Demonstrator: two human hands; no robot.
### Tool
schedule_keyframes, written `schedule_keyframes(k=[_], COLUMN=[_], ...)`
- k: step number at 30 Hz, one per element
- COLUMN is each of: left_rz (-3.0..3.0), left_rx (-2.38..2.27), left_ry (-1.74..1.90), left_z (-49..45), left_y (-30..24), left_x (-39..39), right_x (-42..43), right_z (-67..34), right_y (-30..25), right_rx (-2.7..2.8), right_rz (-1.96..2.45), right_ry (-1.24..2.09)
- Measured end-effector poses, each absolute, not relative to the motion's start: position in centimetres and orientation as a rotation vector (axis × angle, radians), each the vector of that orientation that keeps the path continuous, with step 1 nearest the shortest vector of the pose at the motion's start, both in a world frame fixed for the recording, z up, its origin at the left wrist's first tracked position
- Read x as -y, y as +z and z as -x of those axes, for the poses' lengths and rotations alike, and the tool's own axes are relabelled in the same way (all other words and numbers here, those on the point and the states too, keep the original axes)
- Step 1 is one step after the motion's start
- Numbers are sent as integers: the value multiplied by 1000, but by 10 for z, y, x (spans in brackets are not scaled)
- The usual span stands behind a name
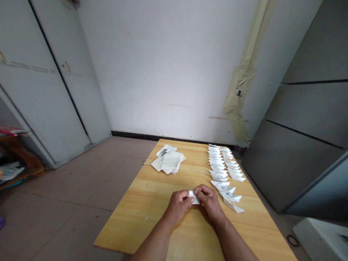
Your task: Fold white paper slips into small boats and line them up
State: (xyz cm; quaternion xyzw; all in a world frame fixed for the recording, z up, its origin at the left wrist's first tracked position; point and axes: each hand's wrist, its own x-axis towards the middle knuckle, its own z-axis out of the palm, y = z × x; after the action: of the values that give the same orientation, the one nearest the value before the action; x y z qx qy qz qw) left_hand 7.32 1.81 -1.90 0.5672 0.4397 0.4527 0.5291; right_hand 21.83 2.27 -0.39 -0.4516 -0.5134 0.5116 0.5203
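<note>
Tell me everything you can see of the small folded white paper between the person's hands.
The small folded white paper is a thin, compact, roughly rectangular piece with crisp-looking creased edges. Only a short stretch of it shows; the rest is hidden by the fingers. Any printing on it is too small to tell. It is gripped from both sides by the left hand and right hand, above the light wooden table; whether it touches the table cannot be told.
</note>
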Motion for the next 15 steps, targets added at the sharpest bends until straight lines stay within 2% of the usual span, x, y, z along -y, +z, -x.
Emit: schedule_keyframes(k=[7, 15], left_rz=[-1235, -1092], left_rx=[-1010, -1061], left_ry=[1163, 1255], left_z=[-69, -67], left_y=[-17, -21], left_x=[-20, -23], right_x=[-23, -28], right_z=[-218, -225], right_y=[-3, 5], right_rx=[1211, 1465], right_rz=[1072, 1198], right_ry=[1237, 1254])
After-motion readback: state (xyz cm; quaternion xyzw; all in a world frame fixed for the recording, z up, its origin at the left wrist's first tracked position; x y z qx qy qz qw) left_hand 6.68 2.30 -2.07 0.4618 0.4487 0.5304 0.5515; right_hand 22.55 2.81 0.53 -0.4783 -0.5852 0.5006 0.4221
